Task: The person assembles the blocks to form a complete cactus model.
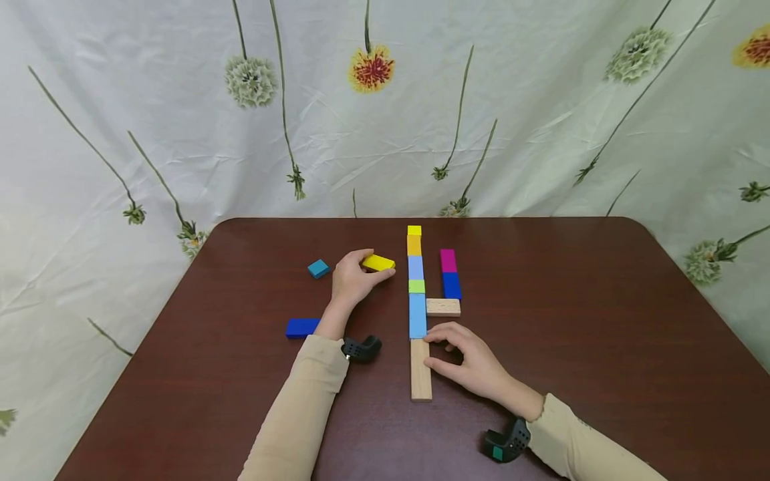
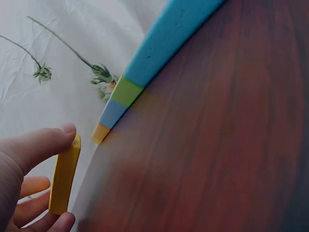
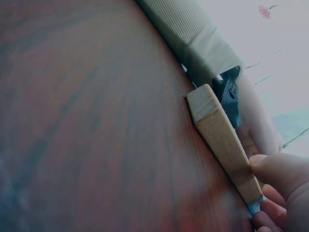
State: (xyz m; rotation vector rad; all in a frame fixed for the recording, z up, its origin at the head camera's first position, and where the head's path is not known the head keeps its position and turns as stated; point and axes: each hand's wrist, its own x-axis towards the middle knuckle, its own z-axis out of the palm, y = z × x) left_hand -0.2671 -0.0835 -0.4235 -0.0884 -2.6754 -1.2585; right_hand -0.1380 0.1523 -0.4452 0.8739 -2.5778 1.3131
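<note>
My left hand (image 1: 351, 280) pinches a yellow block (image 1: 379, 263) between thumb and fingers, left of a long row of blocks. In the left wrist view the same yellow block (image 2: 64, 179) stands on end in the grip. The row runs away from me: a plain wooden block (image 1: 421, 371), a light blue block (image 1: 417, 316), then green, periwinkle, orange and yellow ones. At the row's right side is my right hand (image 1: 472, 361), its thumb touching the wooden block (image 3: 224, 145) and its fingertips by the joint with the light blue block.
Branching right from the row is a short wooden block (image 1: 443, 307), with a dark blue block (image 1: 452, 285) and a magenta block (image 1: 448, 260) beyond it. Left of the row lie a teal block (image 1: 318, 268) and another dark blue block (image 1: 302, 328), partly behind my left wrist.
</note>
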